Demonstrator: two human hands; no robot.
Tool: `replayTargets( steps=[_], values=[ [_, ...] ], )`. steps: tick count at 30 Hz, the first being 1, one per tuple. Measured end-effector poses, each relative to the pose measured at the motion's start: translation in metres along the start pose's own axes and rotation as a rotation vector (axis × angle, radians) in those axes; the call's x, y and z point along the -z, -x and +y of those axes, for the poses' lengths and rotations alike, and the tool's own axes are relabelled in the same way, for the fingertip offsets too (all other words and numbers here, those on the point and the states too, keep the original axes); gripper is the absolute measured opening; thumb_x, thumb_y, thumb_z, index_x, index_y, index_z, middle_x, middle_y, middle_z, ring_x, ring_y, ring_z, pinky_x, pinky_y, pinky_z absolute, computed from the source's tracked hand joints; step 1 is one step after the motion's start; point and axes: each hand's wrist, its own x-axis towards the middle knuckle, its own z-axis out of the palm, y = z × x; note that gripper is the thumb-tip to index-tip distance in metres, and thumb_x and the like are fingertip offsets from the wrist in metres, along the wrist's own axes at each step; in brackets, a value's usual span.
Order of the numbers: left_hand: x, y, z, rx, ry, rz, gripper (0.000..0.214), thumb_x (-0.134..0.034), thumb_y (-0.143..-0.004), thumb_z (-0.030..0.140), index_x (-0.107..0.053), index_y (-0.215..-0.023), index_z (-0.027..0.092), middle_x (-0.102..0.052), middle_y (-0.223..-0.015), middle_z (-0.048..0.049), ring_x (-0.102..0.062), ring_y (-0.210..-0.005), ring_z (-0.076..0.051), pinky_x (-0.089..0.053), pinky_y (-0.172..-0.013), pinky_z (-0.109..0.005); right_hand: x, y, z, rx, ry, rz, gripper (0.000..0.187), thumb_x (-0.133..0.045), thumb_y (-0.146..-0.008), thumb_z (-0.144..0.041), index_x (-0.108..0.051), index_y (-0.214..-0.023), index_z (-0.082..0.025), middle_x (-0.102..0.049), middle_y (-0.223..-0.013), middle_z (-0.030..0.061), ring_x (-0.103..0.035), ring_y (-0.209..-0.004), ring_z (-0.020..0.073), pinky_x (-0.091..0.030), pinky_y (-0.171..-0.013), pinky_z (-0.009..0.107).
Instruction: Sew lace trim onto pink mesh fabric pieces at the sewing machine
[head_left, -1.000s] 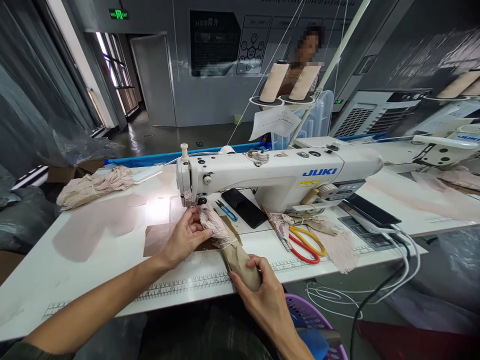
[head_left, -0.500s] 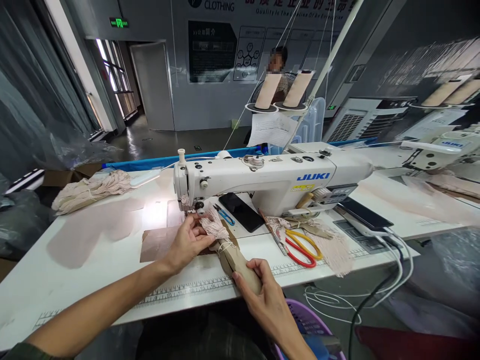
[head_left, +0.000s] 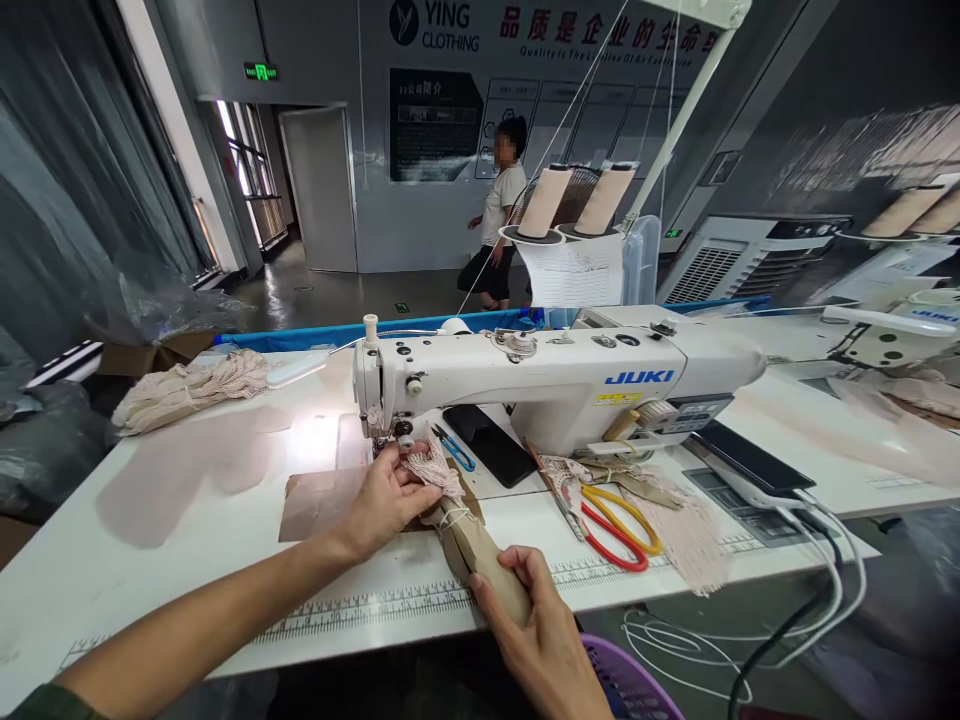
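Prob. mid-job: L hand (head_left: 381,505) pinches lace (head_left: 436,474) at sewing machine (head_left: 487,372); R hand (head_left: 546,625) clasps tan roll (head_left: 478,556), 1 string tie (head_left: 454,515) still on.

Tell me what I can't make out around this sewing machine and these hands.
All in the head view:
- Part of the cloth bundle: covered by the left hand at its lacy end and the right hand at its plain end.
- Writing on the hanging paper: too small to read.
- Most of the purple basket: cut off by the bottom edge.
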Motion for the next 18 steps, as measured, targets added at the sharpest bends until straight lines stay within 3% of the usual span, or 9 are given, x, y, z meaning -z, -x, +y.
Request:
replayTargets(
  steps=[4, 13, 18],
  values=[
    [-0.001, -0.003, 0.001, -0.036, -0.022, -0.017, 0.063, -0.084, -0.063, 0.021, -0.045, -0.113, 0.016, -0.067, -0.101, -0.0083, -0.068, -0.093, -0.020, -0.055, -0.084, -0.033, -0.003, 0.002, -0.002, -0.020, -0.055, 0.089, 0.036, -0.057, -0.082, -0.058, -0.045, -0.090, -0.024, -0.058, -0.075, -0.0019, -0.050, -0.060, 0.0152, -0.043, -0.054, 0.024],
    [-0.005, -0.004, 0.000, -0.034, -0.063, -0.012, 0.070, -0.084, -0.064, 0.024, -0.040, -0.118, 0.015, -0.065, -0.085, -0.0020, -0.068, -0.076, -0.015, -0.057, -0.078, -0.031, -0.004, -0.001, 0.009, -0.085, -0.112, 0.069, 0.044, -0.054, -0.083, -0.066, -0.045, -0.093, -0.024, -0.058, -0.077, -0.0011, -0.052, -0.062, 0.0142, -0.045, -0.057, 0.024],
    [-0.004, -0.004, 0.000, -0.038, -0.082, -0.025, 0.072, -0.083, -0.067, 0.027, -0.039, -0.122, 0.015, -0.066, -0.093, -0.0059, -0.069, -0.084, -0.018, -0.057, -0.084, -0.035, -0.004, 0.000, 0.009, -0.097, -0.111, 0.063, 0.046, -0.054, -0.082, -0.068, -0.045, -0.093, -0.024, -0.059, -0.079, -0.0004, -0.053, -0.064, 0.0141, -0.046, -0.059, 0.023]
  ],
)
